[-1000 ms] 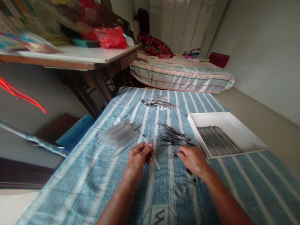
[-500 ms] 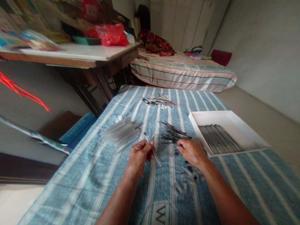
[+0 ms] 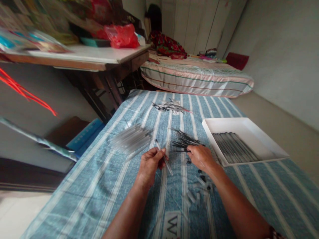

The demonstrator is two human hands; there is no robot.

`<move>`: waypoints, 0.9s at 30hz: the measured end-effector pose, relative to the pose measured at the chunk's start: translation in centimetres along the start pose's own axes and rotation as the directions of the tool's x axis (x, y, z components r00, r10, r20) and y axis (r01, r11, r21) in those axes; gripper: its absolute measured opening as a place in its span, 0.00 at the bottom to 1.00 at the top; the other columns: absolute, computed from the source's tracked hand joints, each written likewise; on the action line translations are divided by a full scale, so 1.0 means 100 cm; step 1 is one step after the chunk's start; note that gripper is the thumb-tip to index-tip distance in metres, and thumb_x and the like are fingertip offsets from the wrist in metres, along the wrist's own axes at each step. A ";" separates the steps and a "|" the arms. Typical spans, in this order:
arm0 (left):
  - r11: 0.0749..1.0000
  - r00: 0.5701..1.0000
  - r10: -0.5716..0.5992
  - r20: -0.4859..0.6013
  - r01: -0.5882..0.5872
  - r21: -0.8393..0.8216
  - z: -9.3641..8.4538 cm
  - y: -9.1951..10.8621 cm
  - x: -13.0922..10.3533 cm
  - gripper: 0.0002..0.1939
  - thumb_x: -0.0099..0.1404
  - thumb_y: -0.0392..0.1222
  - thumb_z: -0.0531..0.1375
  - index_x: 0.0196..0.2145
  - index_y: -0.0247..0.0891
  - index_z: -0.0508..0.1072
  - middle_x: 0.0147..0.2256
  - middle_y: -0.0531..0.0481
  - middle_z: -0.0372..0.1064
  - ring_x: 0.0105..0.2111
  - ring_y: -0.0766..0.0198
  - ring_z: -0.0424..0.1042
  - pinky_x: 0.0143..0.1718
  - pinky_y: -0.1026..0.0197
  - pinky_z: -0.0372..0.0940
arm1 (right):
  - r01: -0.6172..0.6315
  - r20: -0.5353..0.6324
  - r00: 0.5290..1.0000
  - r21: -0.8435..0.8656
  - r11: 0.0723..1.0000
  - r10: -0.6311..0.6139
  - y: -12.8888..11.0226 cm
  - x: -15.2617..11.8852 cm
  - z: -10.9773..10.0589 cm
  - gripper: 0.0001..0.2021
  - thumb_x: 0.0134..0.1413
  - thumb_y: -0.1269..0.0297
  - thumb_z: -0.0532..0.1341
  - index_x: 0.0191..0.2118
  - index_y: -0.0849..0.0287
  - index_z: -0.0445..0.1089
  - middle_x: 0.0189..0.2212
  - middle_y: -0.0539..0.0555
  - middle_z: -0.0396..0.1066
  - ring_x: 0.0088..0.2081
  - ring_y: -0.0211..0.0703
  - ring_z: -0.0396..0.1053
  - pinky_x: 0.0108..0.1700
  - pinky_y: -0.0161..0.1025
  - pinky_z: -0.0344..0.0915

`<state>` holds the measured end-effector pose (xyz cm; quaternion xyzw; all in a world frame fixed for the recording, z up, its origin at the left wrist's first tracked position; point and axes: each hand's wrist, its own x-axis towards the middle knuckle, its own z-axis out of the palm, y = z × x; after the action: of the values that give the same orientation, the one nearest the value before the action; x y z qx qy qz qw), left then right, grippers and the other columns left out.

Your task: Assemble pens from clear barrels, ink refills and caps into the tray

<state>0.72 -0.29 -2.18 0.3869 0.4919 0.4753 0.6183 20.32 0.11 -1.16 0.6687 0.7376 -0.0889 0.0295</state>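
A clear pen barrel slants through the pinch of my left hand, over the striped cloth. My right hand touches the near edge of a pile of thin black pen refills. Its fingers are pressed together, and what is between them is hidden. Left of my hands lies a blurred stack of clear barrels. Below my right hand are scattered short clear pieces, perhaps caps, and small black parts. On the right, a white box holds a row of dark-filled pens.
Striped blue cloth covers the table. Farther back on it is a loose heap of thin dark and clear pieces. A higher white-topped table with a red plastic bag stands at left. Beyond is a bed.
My right hand has shifted slightly up and forward onto the refill pile. My left hand keeps hold of the pen barrel. The whole view has moved slightly.
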 end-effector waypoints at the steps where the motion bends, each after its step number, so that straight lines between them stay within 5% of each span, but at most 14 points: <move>1: 1.000 1.000 -0.001 0.000 0.001 -0.003 0.000 0.000 0.000 0.15 0.51 0.48 0.65 0.18 0.34 0.70 0.17 0.52 0.67 0.14 0.72 0.59 0.16 0.68 0.52 | -0.001 0.003 1.000 0.001 1.000 0.001 0.000 -0.001 0.000 0.11 0.58 0.64 0.54 0.40 0.55 0.73 0.37 0.58 0.77 0.41 0.50 0.73 0.37 0.37 0.61; 13: 1.000 1.000 -0.011 -0.008 0.011 -0.014 0.000 0.000 0.000 0.15 0.50 0.48 0.66 0.18 0.34 0.70 0.17 0.52 0.68 0.13 0.73 0.59 0.15 0.68 0.51 | -0.008 -0.013 1.000 0.112 0.994 0.009 0.001 -0.018 -0.004 0.10 0.57 0.61 0.56 0.41 0.53 0.73 0.33 0.53 0.78 0.37 0.44 0.74 0.34 0.34 0.58; 19: 1.000 1.000 -0.007 -0.021 0.006 -0.016 0.001 0.003 -0.001 0.15 0.49 0.48 0.66 0.18 0.35 0.68 0.18 0.52 0.68 0.14 0.72 0.59 0.16 0.68 0.52 | 0.115 -0.002 0.993 0.121 0.986 -0.116 -0.004 -0.027 0.000 0.10 0.56 0.62 0.57 0.41 0.52 0.73 0.34 0.53 0.78 0.39 0.45 0.74 0.35 0.34 0.58; 24: 0.999 1.000 -0.010 -0.024 0.009 -0.035 0.001 0.003 -0.001 0.15 0.49 0.48 0.66 0.18 0.35 0.69 0.18 0.52 0.69 0.14 0.72 0.60 0.15 0.68 0.52 | 0.171 0.036 0.985 -0.003 0.985 -0.171 -0.016 -0.025 -0.002 0.08 0.54 0.65 0.57 0.32 0.56 0.74 0.27 0.56 0.77 0.33 0.47 0.74 0.30 0.35 0.56; 27: 0.998 1.000 0.000 -0.004 0.000 -0.062 0.000 0.002 -0.002 0.14 0.51 0.48 0.65 0.20 0.34 0.71 0.17 0.53 0.67 0.14 0.72 0.61 0.16 0.68 0.54 | 0.212 -0.060 0.977 0.134 0.968 -0.206 -0.019 -0.029 -0.002 0.10 0.56 0.64 0.56 0.29 0.58 0.73 0.25 0.55 0.75 0.29 0.43 0.72 0.29 0.34 0.56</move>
<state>0.67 -0.43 -1.92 0.3667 0.4780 0.4912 0.6291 18.78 -2.87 -0.33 0.5895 0.7964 -0.1276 -0.0436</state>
